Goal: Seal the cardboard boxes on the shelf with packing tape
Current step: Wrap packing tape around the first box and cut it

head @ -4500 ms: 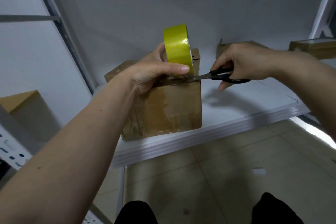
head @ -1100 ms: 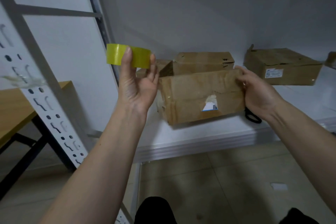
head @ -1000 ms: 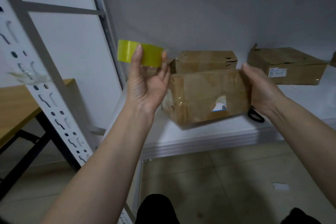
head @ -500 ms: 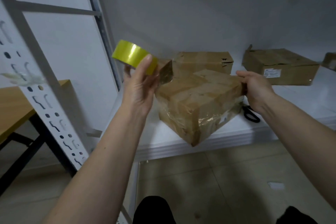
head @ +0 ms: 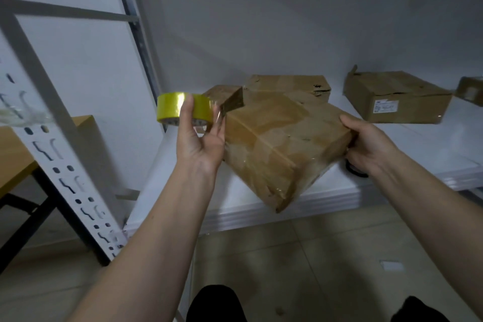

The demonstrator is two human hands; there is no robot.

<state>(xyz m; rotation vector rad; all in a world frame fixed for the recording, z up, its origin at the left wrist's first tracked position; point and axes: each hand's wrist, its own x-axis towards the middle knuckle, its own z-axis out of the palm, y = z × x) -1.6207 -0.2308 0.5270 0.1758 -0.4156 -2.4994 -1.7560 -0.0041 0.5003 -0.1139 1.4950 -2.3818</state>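
Left hand holding a yellow tape roll, right hand gripping a tilted cardboard box at the white shelf edge, more boxes behind

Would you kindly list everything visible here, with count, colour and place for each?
Tape roll: one, yellow, gripped in the left hand beside the tilted box.
Tilted box: one, brown cardboard, held over the shelf's front edge.
Other boxes: three, brown; one behind the tilted box, one with a white label to the right, one cut off at the right edge.
Scissors: one pair, black handles, on the shelf, mostly hidden by the right hand.
Shelf: one, white.
Upright: one, white, perforated, left.
Table: one, wooden, far left.
Left hand: one.
Right hand: one, on the box's right end.
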